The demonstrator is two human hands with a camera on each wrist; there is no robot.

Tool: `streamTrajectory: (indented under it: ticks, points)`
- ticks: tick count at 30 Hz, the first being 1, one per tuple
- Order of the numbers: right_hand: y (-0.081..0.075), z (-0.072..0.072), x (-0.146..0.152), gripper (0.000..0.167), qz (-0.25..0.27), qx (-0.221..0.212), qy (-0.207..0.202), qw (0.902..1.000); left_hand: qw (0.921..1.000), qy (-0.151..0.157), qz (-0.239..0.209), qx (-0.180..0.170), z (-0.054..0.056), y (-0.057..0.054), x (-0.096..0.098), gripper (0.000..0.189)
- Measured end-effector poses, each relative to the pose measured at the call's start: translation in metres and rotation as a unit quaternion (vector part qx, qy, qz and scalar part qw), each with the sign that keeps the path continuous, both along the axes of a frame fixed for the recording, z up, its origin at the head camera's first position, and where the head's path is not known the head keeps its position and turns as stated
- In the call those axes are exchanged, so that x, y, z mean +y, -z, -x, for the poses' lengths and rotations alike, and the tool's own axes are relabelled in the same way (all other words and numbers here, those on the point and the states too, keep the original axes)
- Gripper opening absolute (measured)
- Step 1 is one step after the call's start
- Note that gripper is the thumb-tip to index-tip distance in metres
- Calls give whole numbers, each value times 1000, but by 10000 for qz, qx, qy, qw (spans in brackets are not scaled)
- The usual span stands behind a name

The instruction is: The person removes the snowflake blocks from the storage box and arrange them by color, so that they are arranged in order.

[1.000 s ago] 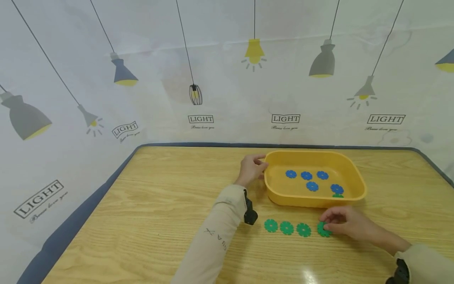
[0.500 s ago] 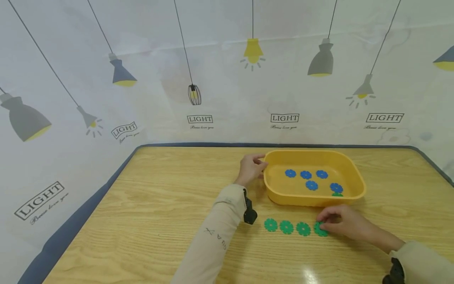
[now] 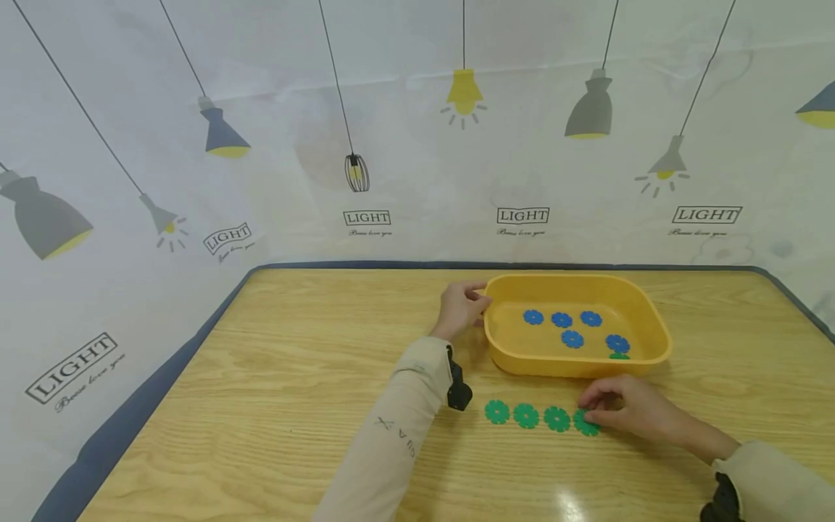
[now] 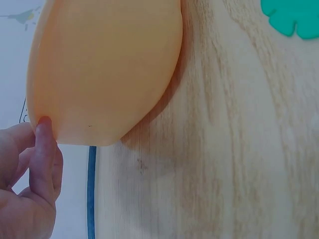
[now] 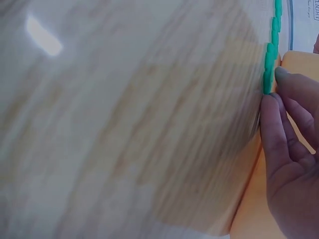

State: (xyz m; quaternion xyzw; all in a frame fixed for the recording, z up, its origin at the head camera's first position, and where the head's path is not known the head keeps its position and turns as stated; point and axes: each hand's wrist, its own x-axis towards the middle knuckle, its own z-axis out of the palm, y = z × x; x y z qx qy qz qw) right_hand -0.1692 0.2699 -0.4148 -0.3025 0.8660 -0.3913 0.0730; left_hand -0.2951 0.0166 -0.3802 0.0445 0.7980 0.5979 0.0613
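My left hand pinches the left rim of a yellow plastic basin; in the left wrist view its thumb and fingers close on the basin's edge. My right hand is at the near side of the basin, thumb and fingertips on the right edge of a green notched snowflake disc. That disc is the right end of a row on the table, beside a second green disc and others further left. In the right wrist view, the green disc shows edge-on at the fingertips.
Inside the basin lie several blue snowflake discs and one green disc, partly hidden by the near wall. The wooden table ends at a wall cover printed with lamps.
My right hand has slid its green disc leftward, closing the gap to the row. The left hand keeps its hold on the basin, which stays in place.
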Motion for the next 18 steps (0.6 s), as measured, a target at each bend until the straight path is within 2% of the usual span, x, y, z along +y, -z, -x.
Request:
streamTrajectory:
  ticks: [6, 11, 18]
  points:
    - [-2, -6, 2, 11, -46, 147, 127, 9998, 9999, 36, 78, 90, 0, 0, 3, 34]
    - [-16, -9, 4, 12, -55, 142, 253, 9996, 9999, 97, -17, 89, -1, 1, 3, 34]
    - [-45, -3, 4, 9, -19, 917, 386, 9950, 9998, 84, -80, 132, -2, 1, 0, 35]
